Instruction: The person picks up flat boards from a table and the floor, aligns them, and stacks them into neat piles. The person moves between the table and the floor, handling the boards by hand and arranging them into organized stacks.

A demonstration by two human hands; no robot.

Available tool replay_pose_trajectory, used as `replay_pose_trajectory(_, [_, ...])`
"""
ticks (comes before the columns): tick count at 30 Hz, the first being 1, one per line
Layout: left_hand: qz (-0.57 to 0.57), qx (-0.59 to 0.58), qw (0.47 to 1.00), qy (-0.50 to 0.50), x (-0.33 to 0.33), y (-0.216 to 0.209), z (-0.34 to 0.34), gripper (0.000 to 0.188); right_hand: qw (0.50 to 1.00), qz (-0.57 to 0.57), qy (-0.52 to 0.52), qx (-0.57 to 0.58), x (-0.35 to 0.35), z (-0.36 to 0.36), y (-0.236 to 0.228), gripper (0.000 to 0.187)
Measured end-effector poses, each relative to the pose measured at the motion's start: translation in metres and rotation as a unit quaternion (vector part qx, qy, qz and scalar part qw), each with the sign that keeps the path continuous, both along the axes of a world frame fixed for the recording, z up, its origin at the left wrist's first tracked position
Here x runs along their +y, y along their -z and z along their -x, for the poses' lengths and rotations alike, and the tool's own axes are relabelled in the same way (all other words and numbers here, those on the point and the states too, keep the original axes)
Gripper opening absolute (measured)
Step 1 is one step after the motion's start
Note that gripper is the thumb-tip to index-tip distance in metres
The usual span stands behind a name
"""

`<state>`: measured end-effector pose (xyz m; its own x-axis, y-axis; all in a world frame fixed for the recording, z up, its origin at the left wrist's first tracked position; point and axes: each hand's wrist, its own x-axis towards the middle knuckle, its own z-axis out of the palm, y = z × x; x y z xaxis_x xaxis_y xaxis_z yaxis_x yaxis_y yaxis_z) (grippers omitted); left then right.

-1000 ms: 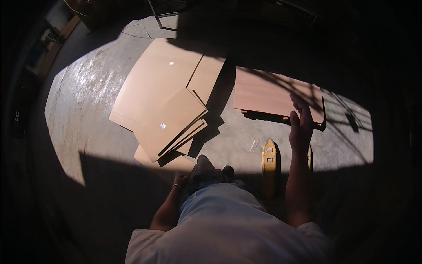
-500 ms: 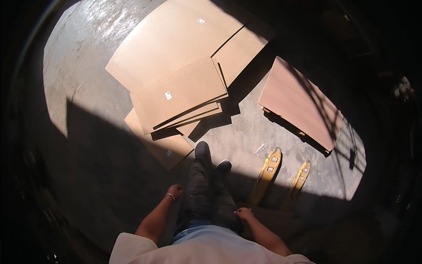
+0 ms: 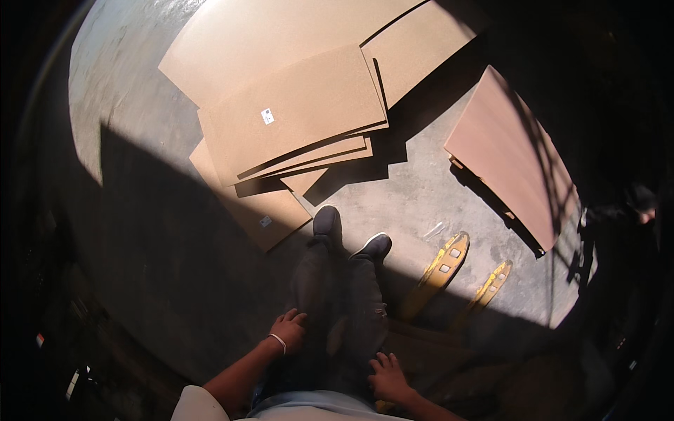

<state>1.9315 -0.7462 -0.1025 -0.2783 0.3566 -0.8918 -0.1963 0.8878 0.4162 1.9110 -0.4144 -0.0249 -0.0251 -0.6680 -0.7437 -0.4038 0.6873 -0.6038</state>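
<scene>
You're standing w/ both hands resting on your own thighs, nothing gripped. Your left hand (image 3: 288, 331) is lying loose on the dark trouser leg (image 3: 312, 295), fingers relaxed, a pale band at the wrist. Your right hand (image 3: 388, 379) is sitting flat by the other thigh, fingers spread, also holding nothing.

Nearest things to the hands beyond the legs: two yellow metal pallet-jack forks (image 3: 441, 265) are pointing out across the floor just right of your dark shoes (image 3: 328, 223), and a stack of flat brown fibreboard sheets (image 3: 295, 116) is lying fanned on the grey concrete floor (image 3: 119, 91) ahead and to the left. One sheet w/ a small white label (image 3: 265, 221) is poking out at the bottom, close to your left shoe. A reddish-brown board on a low base (image 3: 509, 158) is sitting well apart to the right.

Judging by looks, the sheets are stiff, thin and wide, prob. awkward rather than heavy, likely flexing if lifted from one end. Edges are looking sharp-ish; gripping opposite long edges near the middle seems the sounder hold. Sliding the top one off first looks easier than lifting straight up
</scene>
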Motion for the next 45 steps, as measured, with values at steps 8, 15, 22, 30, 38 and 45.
replay_pose_trajectory(8, [-0.003,0.157,0.810,-0.565,-0.044,0.145,0.032,0.009,0.948,0.128,0.280,0.079,-0.078,0.190,0.383,0.041])
replay_pose_trajectory(15, [0.252,0.196,0.683,-0.657,-0.212,0.461,-0.053,0.033,0.742,0.052,0.624,0.239,-0.158,0.408,0.575,0.081])
replay_pose_trajectory(22, [0.385,0.283,0.577,-0.662,-0.465,0.559,0.049,0.099,0.784,0.046,0.584,0.205,-0.209,0.517,0.570,0.103])
replay_pose_trajectory(30, [0.153,0.131,0.503,-0.841,-0.451,0.543,0.103,0.114,0.783,-0.010,0.573,0.242,-0.216,0.460,0.581,0.090])
replay_pose_trajectory(38, [0.312,0.159,0.497,-0.794,-0.465,0.547,0.099,0.105,0.784,0.088,0.598,0.142,-0.204,0.448,0.606,0.095])
replay_pose_trajectory(45, [0.303,0.194,0.666,-0.654,-0.488,0.550,0.094,0.090,0.787,0.066,0.597,0.139,-0.199,0.448,0.613,0.099])
